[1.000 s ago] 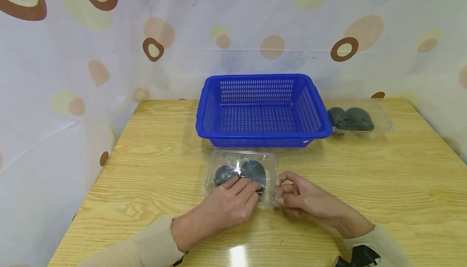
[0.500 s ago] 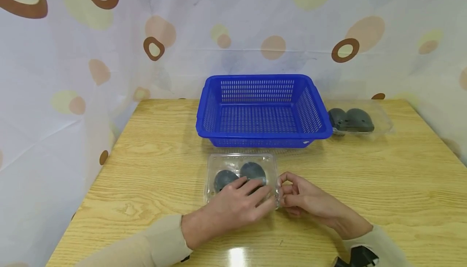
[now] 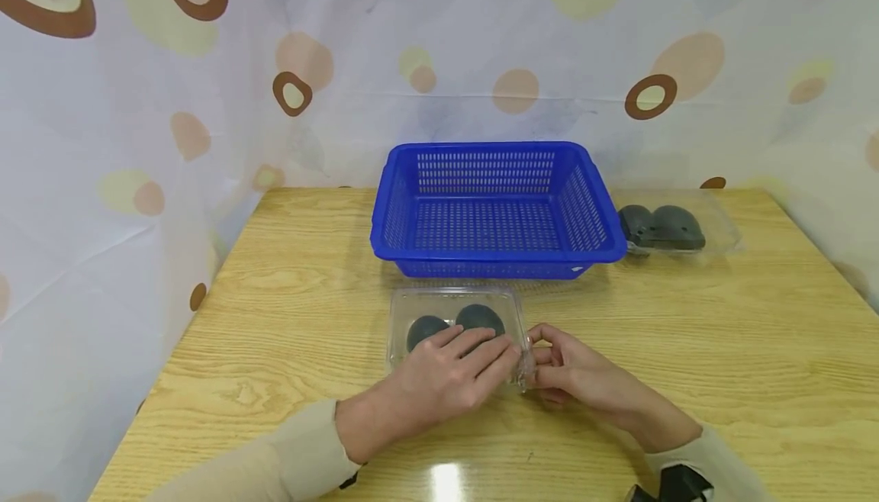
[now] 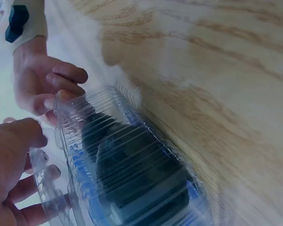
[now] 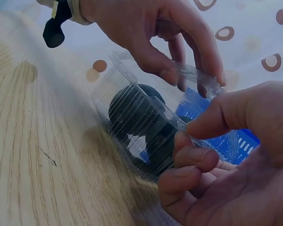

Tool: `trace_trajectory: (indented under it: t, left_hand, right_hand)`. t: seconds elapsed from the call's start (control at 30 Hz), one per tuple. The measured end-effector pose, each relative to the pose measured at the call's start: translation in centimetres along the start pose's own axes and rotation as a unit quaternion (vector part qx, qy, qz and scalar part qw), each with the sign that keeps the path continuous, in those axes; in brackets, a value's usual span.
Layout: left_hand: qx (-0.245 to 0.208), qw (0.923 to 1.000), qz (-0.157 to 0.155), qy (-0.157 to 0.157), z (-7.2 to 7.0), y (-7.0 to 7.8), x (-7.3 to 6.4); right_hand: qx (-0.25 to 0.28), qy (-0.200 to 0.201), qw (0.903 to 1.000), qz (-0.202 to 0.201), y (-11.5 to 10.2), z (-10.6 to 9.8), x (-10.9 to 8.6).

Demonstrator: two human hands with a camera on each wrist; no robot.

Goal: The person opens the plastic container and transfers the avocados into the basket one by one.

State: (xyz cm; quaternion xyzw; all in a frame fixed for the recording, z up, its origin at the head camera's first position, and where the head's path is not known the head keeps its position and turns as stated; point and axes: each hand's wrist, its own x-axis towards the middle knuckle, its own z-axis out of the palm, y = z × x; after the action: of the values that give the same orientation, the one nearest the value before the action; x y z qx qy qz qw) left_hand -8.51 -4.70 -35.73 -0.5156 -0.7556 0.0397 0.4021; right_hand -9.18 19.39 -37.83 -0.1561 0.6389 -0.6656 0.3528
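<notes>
A clear plastic clamshell box (image 3: 405, 304) lies on the table in front of the basket, two dark, rounded things (image 3: 478, 319) inside it. What kind they are I cannot tell. My left hand (image 3: 446, 376) rests on the lid, fingers spread across its top towards the right side; it covers the near part of the box. In the right wrist view the lid (image 5: 191, 77) stands slightly apart from the base under that hand. At the right near corner, my right hand (image 3: 584, 376) pinches the box's edge between thumb and fingers, its other fingers curled.
Behind the box stands a blue plastic basket (image 3: 497, 256) with slotted sides. A second clear box (image 3: 717, 220), also holding dark rounded things, is at the back right. The wooden table (image 3: 295, 296) meets a patterned cloth (image 3: 439, 44) behind.
My left hand has shifted right across the lid, its fingers spreading toward the box's right side. The box has shifted slightly towards me. My right hand stays at the corner.
</notes>
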Motion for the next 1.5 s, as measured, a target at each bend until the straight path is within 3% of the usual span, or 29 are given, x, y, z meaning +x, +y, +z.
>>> trace_trajectory:
  t: [0.1,0.23,0.3,0.47,0.53,0.73,0.93,1.07,1.2,1.33,1.5]
  left_hand:
    - [-0.004,0.9999,-0.01,-0.013,-0.2,-0.2,-0.4]
    - [-0.029,0.9954,-0.053,-0.074,-0.8,-0.3,-1.2]
    - [-0.038,0.9886,-0.082,-0.121,-1.3,-0.3,-1.6]
    - [-0.043,0.9614,-0.145,-0.23,-2.6,-0.4,-2.2]
    - [-0.042,0.9565,-0.151,-0.246,-2.9,-0.4,-2.2]
    - [-0.046,0.9538,-0.147,-0.258,-3.2,-0.6,-2.1]
    - [-0.097,0.9333,-0.167,-0.303,-3.8,-1.5,-1.5]
    - [-0.13,0.9293,-0.186,-0.291,-4.6,-2.8,-1.0]
    - [-0.142,0.9454,-0.188,-0.225,-4.6,-4.1,-1.2]
    - [-0.119,0.9637,-0.188,-0.148,-4.2,-5.0,-1.6]
    - [-0.089,0.969,-0.205,-0.105,-4.1,-6.0,-2.1]
  right_hand:
    - [-0.002,-0.002,1.0,0.001,0.1,-0.2,-0.1]
    - [-0.013,0.009,0.9999,0.002,0.0,-0.2,-0.1]
    - [-0.021,0.019,0.9996,0.002,0.0,-0.2,-0.2]
    - [-0.037,0.035,0.9987,-0.001,-0.1,-0.2,-0.3]
    - [-0.043,0.037,0.9984,-0.002,-0.1,-0.2,-0.3]
    - [-0.042,0.03,0.9987,-0.005,0.0,-0.1,-0.1]
    - [-0.045,0.028,0.9985,-0.009,-0.1,0.1,0.0]
    - [-0.056,0.043,0.9974,-0.015,-0.2,0.1,-0.1]
    - [-0.052,0.048,0.9974,-0.011,0.0,0.0,-0.1]
    - [-0.042,0.036,0.9984,-0.007,0.1,0.0,0.0]
    - [-0.042,0.035,0.9985,-0.005,0.2,-0.1,0.1]
